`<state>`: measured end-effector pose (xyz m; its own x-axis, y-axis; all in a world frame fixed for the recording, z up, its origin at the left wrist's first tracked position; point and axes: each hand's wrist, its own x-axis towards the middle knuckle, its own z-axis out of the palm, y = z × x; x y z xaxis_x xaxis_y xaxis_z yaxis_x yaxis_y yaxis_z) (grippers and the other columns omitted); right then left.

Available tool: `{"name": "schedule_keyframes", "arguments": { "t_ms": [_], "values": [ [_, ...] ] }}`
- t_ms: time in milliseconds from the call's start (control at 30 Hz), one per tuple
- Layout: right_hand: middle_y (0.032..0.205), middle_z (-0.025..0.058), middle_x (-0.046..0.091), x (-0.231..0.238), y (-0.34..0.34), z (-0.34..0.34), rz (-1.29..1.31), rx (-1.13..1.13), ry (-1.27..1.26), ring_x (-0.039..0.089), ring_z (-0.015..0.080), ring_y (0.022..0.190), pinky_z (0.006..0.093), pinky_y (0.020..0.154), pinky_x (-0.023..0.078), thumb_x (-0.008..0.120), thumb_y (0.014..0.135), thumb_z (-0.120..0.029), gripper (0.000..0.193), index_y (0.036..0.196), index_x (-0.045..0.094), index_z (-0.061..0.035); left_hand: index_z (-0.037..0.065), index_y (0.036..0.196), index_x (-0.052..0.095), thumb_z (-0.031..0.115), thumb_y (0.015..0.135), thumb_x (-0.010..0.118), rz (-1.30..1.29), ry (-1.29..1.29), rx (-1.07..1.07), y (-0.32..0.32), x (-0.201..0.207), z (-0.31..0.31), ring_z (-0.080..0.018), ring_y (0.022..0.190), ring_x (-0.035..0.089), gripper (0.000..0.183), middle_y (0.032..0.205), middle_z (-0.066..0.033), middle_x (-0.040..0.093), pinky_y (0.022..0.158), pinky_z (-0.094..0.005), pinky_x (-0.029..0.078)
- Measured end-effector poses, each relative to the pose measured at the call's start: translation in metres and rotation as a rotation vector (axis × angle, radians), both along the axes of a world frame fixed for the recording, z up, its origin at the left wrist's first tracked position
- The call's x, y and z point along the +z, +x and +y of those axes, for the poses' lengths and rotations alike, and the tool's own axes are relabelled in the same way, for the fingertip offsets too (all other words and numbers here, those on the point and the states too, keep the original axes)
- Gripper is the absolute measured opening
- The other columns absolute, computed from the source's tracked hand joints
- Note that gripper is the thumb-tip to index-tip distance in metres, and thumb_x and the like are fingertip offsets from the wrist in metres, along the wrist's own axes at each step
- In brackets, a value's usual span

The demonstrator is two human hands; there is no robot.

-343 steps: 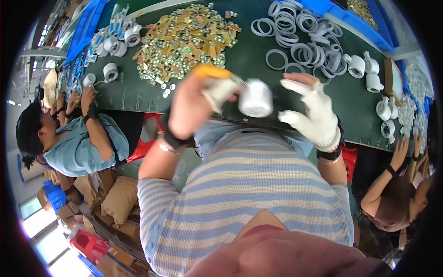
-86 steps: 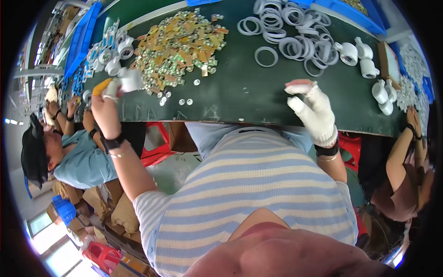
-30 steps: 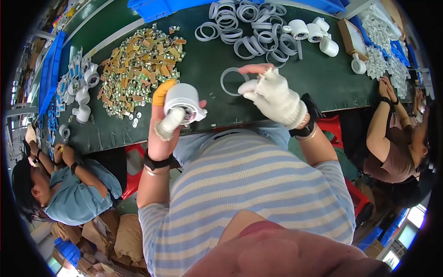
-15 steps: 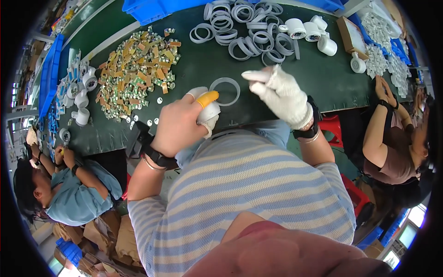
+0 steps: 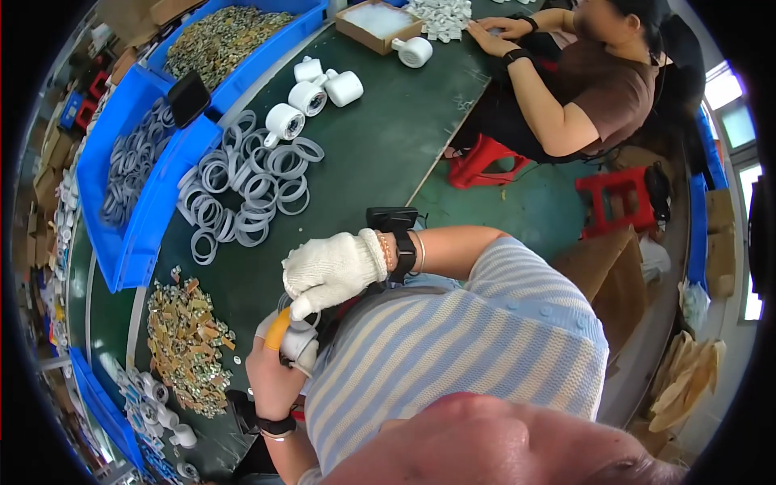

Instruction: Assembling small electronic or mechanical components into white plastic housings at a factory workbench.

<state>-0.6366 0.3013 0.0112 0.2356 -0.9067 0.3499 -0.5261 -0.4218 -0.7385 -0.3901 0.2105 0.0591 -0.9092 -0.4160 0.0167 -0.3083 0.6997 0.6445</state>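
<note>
My left hand [image 5: 276,356], bare but for a yellow finger cot, is closed around a small round white plastic housing [image 5: 301,347]. Against the housing, a pale grey ring [image 5: 317,318] shows in part below the glove. My right hand [image 5: 331,271], in a white knitted glove with the thumb uncovered by nothing visible, reaches over from the right. Its fingers are curled, and the thumb presses at the ring close to my left fingertips. The glove hides much of the ring, so how it meets the housing cannot be made out.
Loose grey rings [image 5: 242,194] lie beside several white housings [image 5: 284,123] on the green table [image 5: 376,105]. Small circuit boards [image 5: 190,347] are heaped nearer left. Blue bins [image 5: 137,242] stand beyond. A co-worker [image 5: 582,89] sits at the right, near red stools [image 5: 485,162].
The view has turned toward the right. My right hand has come over to my left hand and closed at the ring; half a second ago it was apart. My left hand still holds the housing.
</note>
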Motion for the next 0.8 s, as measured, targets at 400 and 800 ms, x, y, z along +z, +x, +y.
{"name": "schedule_keyframes", "arguments": {
  "t_ms": [400,800],
  "values": [
    [0.101,0.0109,0.071,0.021,-0.009,0.000,-0.121,-0.374,-0.173,0.069,0.0268,0.094,0.0364,0.086,0.053,0.067,0.098,-0.010,0.013,0.110,0.071,-0.0043,0.019,0.131,0.068,0.014,0.072,0.077,-0.065,-0.415,0.260,0.006,-0.009,-0.003,-0.0333,0.085,0.069,0.060,0.105,-0.0129,0.068,0.071,-0.0431,0.057],
    [0.094,0.0068,0.069,0.021,0.030,-0.012,0.139,-0.254,-0.161,0.064,0.0221,0.084,0.0331,0.077,0.050,0.069,0.094,-0.014,0.010,0.103,0.071,-0.0087,0.012,0.147,0.052,0.020,0.085,0.079,0.070,-0.156,0.473,0.016,-0.013,0.001,-0.0304,0.091,0.072,0.067,0.116,-0.0149,0.068,0.077,-0.0389,0.060]
  ]
}}
